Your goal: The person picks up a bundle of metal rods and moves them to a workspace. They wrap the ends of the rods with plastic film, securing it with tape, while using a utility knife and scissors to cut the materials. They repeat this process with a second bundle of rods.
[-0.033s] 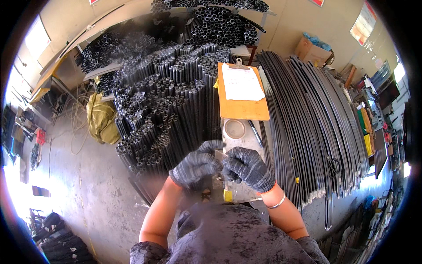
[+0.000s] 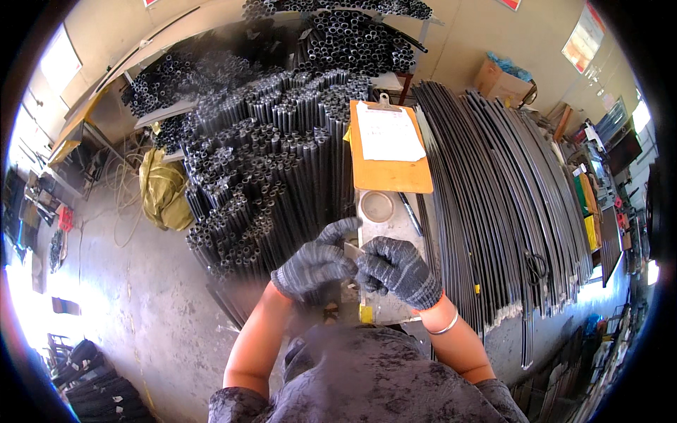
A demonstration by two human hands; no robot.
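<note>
Both my hands wear grey striped knit gloves and meet over the near end of a narrow pale bench [image 2: 391,296]. A small pale flat piece [image 2: 352,249] shows between them; its kind cannot be made out. My right hand [image 2: 399,271] pinches it at the fingertips. Close against its other side, my left hand [image 2: 317,262] has the index finger stretched up and away, with the other fingers loosely bent. Its thumb is hidden. Just beyond the hands lies a roll of tape [image 2: 376,207], with a dark pen [image 2: 410,213] to its right.
An orange clipboard [image 2: 392,178] with white paper lies farther along the bench. Dense bundles of dark tubes [image 2: 282,169] stand to the left; long dark rods [image 2: 504,204] lie to the right, with scissors [image 2: 536,266] on them. An olive sack [image 2: 162,190] sits on the left floor.
My left index finger has lifted up and away from the small pale piece. My right hand keeps its pinch and stays almost in place.
</note>
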